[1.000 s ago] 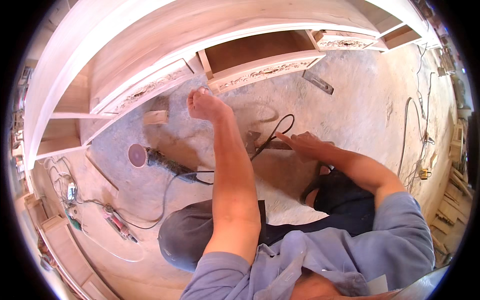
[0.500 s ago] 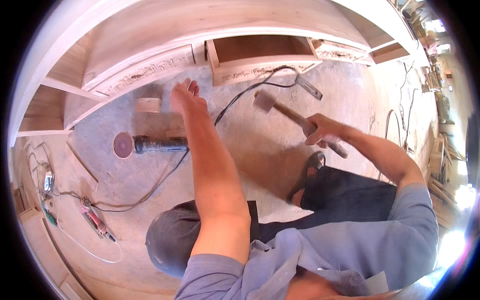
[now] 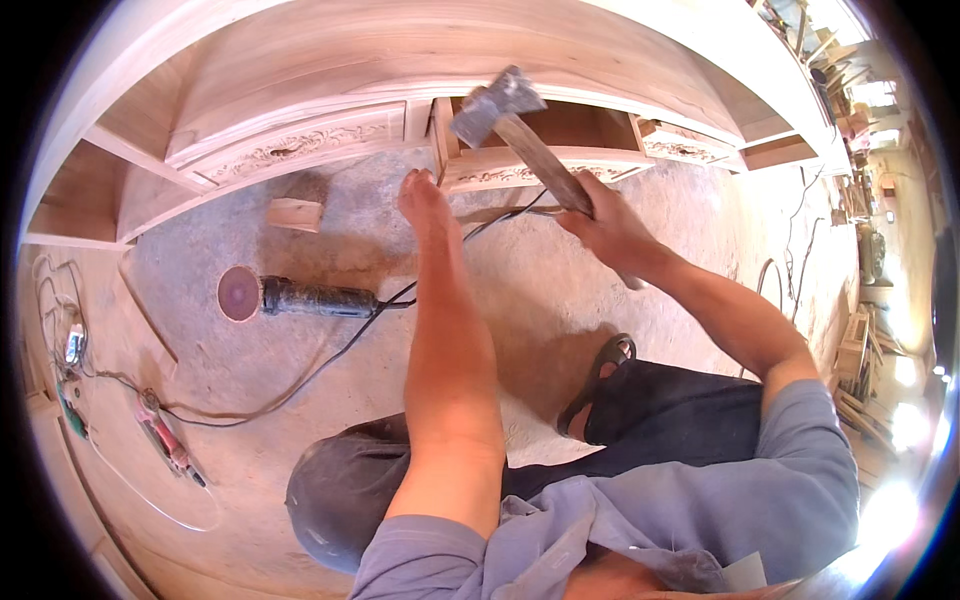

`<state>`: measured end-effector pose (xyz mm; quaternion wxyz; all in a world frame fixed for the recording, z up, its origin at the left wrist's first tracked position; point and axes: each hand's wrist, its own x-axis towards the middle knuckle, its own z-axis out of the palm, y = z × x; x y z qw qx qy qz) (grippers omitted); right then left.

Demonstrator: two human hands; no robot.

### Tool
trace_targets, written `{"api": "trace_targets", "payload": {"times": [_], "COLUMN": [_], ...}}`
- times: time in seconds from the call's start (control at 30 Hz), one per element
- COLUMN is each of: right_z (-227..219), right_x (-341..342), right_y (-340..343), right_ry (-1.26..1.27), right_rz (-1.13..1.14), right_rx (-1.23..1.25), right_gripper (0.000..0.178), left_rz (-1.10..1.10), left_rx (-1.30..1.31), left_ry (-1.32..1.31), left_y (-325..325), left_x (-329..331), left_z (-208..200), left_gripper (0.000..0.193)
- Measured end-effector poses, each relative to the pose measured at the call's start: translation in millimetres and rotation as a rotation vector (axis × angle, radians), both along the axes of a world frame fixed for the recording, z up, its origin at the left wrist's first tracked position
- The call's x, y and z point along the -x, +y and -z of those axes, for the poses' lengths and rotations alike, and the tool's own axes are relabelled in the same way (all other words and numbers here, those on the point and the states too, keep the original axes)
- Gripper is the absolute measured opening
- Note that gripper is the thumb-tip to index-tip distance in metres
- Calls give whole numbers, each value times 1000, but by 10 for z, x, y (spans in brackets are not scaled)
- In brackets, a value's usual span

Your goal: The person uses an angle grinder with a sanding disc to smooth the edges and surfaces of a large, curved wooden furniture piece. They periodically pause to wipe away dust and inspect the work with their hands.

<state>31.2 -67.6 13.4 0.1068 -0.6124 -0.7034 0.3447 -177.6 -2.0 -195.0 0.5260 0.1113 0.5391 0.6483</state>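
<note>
My right hand [image 3: 610, 225] grips the wooden handle of a hammer [image 3: 545, 165]. Its heavy grey head is raised and overlaps the opening of a partly pulled-out drawer [image 3: 545, 172] with a carved front. My left hand [image 3: 426, 200] is beside the drawer's left front corner. Its fingers look bunched together, and whatever they may be holding is hidden. The drawer belongs to a long pale wooden cabinet [image 3: 420, 65], with a carved panel [image 3: 290, 150] to the left of my left hand.
On the concrete floor lie a small wood block [image 3: 294, 214] and a black angle grinder [image 3: 318, 299] with a round disc. Its cord runs across the floor. A red power tool [image 3: 165, 435] lies farther left. Wood pieces [image 3: 858, 345] are piled at the right.
My right hand has lifted the hammer up and leftward, from over the floor to the drawer opening. My left hand has shifted right to the drawer's corner, its fingers drawing together.
</note>
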Motion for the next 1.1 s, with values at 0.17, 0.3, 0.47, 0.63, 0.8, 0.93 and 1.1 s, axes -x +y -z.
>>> {"api": "trace_targets", "payload": {"times": [0.17, 0.3, 0.47, 0.63, 0.8, 0.93, 1.1], "right_z": [298, 184, 83, 182, 754, 1386, 1681], "right_x": [453, 428, 516, 318, -338, -823, -917], "right_y": [282, 267, 309, 340, -367, -808, -128], "right_ry": [-165, -201, -169, -236, 4, -16, 434], "right_rz": [13, 33, 79, -17, -21, -68, 396], "right_rx": [-32, -55, -9, -38, 107, 428, 92], "right_gripper": [37, 37, 39, 39, 37, 27, 24], "left_rz": [-192, -199, -187, -274, -285, -323, -274], "left_rx": [199, 200, 371, 293, 399, 387, 342], "left_ry": [-46, -324, -404, -521, -507, -459, -334], "left_y": [103, 84, 24, 36, 10, 28, -16], "left_x": [-221, -260, -286, -303, -188, -71, -77], "left_z": [169, 9, -316, -434, -438, -504, -451], "left_gripper": [23, 25, 27, 33, 33, 33, 30]}}
